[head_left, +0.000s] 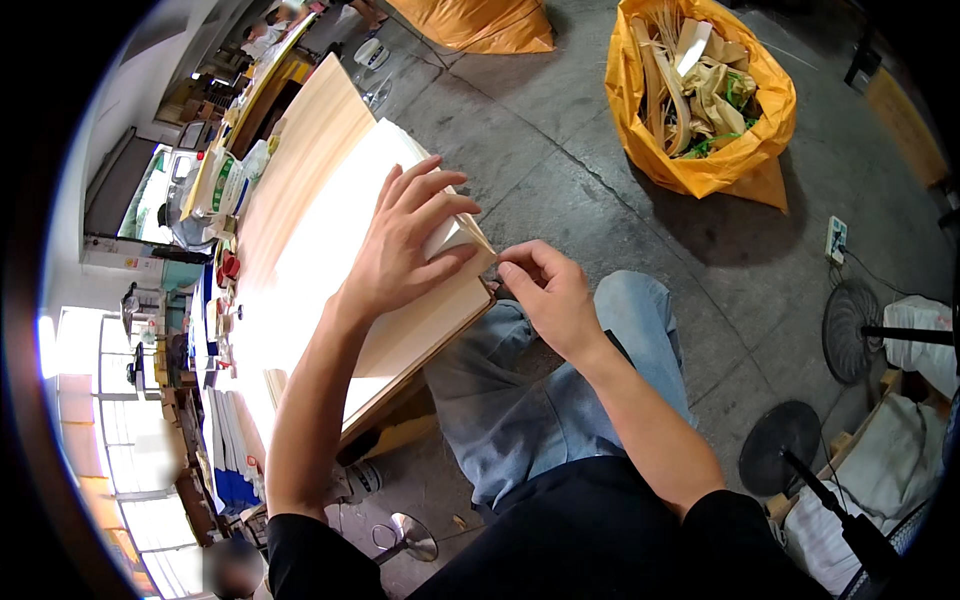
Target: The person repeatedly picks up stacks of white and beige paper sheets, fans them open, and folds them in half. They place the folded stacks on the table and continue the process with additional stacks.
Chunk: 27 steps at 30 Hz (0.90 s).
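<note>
A large pale wooden board (320, 230) lies on a work table, one corner pointing toward my lap. My left hand (405, 245) presses flat on the board near that corner, fingers spread. A thin strip of wood edging (478, 232) runs along the board's edge and peels away at the corner. My right hand (545, 290) pinches the free end of that strip between thumb and fingers, just beside the corner. My knees in blue jeans (560, 400) sit below the board's edge.
An orange bag (700, 160) full of wood strips and scraps stands on the concrete floor at upper right; another orange bag (480, 25) lies at the top. Fan stands (860, 340) and white sacks are at right. Cluttered shelves and a bottle (228, 185) line the left.
</note>
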Available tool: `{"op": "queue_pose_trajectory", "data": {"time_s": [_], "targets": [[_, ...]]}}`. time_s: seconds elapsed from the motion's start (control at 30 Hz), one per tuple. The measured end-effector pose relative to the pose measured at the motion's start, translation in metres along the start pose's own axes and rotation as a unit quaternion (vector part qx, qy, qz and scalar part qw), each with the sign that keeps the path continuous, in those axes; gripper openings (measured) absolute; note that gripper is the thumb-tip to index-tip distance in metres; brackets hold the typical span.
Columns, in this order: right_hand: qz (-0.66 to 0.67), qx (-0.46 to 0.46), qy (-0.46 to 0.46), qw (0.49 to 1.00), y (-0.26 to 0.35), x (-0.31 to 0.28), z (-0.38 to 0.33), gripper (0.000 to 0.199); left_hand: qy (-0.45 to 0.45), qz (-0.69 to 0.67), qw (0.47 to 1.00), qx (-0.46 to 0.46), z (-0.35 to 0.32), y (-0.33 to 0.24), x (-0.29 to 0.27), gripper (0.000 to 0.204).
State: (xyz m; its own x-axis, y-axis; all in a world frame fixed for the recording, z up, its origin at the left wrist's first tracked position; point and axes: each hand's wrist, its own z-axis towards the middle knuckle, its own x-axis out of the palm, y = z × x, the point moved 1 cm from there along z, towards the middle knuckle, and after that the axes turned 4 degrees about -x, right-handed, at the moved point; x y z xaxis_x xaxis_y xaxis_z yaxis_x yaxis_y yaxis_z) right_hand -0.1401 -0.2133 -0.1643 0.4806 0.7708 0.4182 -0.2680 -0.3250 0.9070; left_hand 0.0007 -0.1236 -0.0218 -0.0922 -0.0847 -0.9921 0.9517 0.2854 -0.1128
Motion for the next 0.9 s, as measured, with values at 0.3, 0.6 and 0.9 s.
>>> {"op": "queue_pose_trajectory", "data": {"time_s": [0.3, 0.6, 0.9], "targets": [[-0.01, -0.021, 0.018, 1.0, 0.019, 0.0, 0.011, 0.019, -0.014, -0.02, 1.0, 0.014, 0.003, 0.005, 0.008, 0.038], [-0.078, -0.034, 0.065, 0.994, 0.026, 0.003, 0.014, 0.023, -0.088, -0.041, 0.995, 0.033, -0.011, 0.013, 0.017, 0.033], [-0.097, -0.038, 0.081, 0.991, 0.029, -0.001, 0.015, 0.022, -0.083, -0.048, 0.995, 0.02, -0.01, 0.01, 0.019, 0.032]]}}
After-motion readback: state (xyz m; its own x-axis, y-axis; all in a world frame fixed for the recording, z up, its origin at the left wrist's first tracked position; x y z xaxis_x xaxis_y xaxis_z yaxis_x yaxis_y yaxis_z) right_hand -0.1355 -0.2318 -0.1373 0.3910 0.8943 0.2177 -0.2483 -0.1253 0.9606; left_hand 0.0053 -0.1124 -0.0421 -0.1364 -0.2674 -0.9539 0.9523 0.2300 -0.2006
